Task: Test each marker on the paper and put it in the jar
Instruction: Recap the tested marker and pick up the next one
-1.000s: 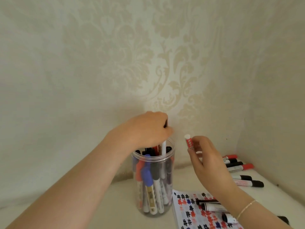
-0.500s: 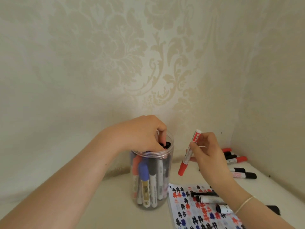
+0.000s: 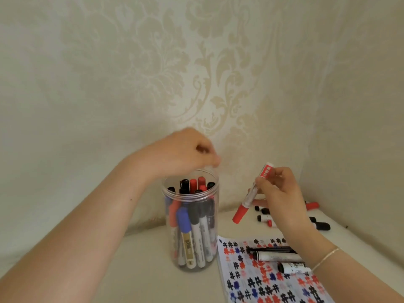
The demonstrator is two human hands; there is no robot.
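Observation:
A clear plastic jar stands on the cream surface, packed with several black, red and blue markers standing upright. My left hand hovers just above the jar's rim, blurred, fingers curled and holding nothing. To the right, my right hand pinches a red-capped marker in the air, tilted, its red cap pointing down-left. The test paper, covered in black, red and blue hash marks, lies right of the jar under my right forearm.
Three black-capped markers lie on the paper's upper part. Several more loose markers lie in the back right corner. Patterned walls close in behind and on the right.
My left hand let go of the marker in the jar and lifted clear of the rim. My right hand turned the red marker cap-down and holds it at about the same spot.

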